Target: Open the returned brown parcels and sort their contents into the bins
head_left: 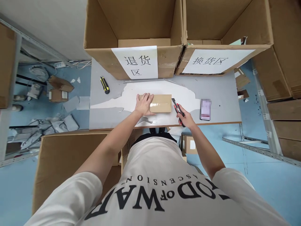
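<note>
A small taped cardboard box [162, 103] lies on the white, worn patch of the table. My left hand [144, 104] grips the box at its left end, fingers over the top and thumb along the near side. In my right hand [185, 117] is a red and black utility knife [178, 110], its blade end pointing away from me and toward the box's right end. A small gap seems to separate the blade end from the box. Further right a phone [205, 110] lies flat with its screen lit.
A yellow and black utility knife [104, 85] lies at the table's left. Two large open cartons, the left carton [166, 62] and right carton [246, 56], line the back with paper labels. Below the table's left edge stands another big carton [70, 157]. Shelving flanks both sides.
</note>
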Action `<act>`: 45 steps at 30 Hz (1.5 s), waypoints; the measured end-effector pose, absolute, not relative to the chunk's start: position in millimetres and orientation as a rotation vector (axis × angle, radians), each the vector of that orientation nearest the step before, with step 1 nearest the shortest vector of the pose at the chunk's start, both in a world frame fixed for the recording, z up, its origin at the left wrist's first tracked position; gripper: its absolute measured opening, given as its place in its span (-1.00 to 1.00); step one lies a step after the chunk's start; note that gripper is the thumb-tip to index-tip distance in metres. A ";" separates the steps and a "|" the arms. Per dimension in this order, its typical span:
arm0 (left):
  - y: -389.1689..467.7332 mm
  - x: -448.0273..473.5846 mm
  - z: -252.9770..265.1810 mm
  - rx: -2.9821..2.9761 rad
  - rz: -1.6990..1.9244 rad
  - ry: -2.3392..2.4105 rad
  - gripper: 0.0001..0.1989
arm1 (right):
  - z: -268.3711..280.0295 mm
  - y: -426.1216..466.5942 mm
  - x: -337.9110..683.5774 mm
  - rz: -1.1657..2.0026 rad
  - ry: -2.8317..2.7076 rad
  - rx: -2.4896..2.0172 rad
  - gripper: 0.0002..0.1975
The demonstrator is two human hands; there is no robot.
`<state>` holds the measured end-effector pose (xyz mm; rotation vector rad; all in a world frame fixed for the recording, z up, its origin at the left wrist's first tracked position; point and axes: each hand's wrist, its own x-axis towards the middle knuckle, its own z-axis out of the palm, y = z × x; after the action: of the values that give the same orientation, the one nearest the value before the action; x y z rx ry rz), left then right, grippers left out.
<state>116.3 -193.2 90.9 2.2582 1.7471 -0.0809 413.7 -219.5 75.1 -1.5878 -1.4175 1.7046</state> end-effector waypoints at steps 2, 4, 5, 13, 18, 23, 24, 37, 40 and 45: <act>-193.7 115.4 88.0 2.256 -0.040 1.761 0.19 | 80.1 -214.6 418.5 1.747 -1.439 -1.573 -0.26; -194.6 114.3 84.9 2.255 -0.012 1.768 0.18 | 86.1 -211.2 423.4 1.796 -1.458 -1.548 -0.27; -195.1 113.7 83.6 2.254 -0.002 1.770 0.18 | 89.2 -210.4 425.7 1.821 -1.466 -1.536 -0.27; -194.1 112.2 79.0 2.241 0.029 1.791 0.17 | 94.1 -231.8 435.1 2.000 -1.476 -1.494 -0.27; -192.2 110.5 78.4 2.247 0.037 1.782 0.17 | 88.1 -247.4 438.2 1.993 -1.460 -1.485 -0.27; -190.0 107.4 78.4 2.264 0.005 1.751 0.22 | 78.4 -250.9 465.7 1.699 -1.569 -1.651 -0.27; -189.5 106.9 78.4 2.278 -0.001 1.741 0.23 | 73.1 -250.3 469.3 1.574 -1.606 -1.744 -0.27; -248.1 119.3 83.4 2.338 0.118 1.755 -0.30 | -8.7 -221.2 437.9 0.700 -1.931 -2.410 -0.36; -274.9 125.8 79.0 2.286 0.104 1.755 -0.30 | -17.1 -216.4 441.7 0.669 -1.932 -2.430 -0.35; -285.3 131.9 71.8 2.218 0.090 1.797 -0.29 | -19.7 -213.0 439.1 0.616 -1.952 -2.460 -0.31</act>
<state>131.9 -285.3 71.8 2.2180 1.7966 0.0904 439.1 -213.0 -19.7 -2.4601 -1.9523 0.6158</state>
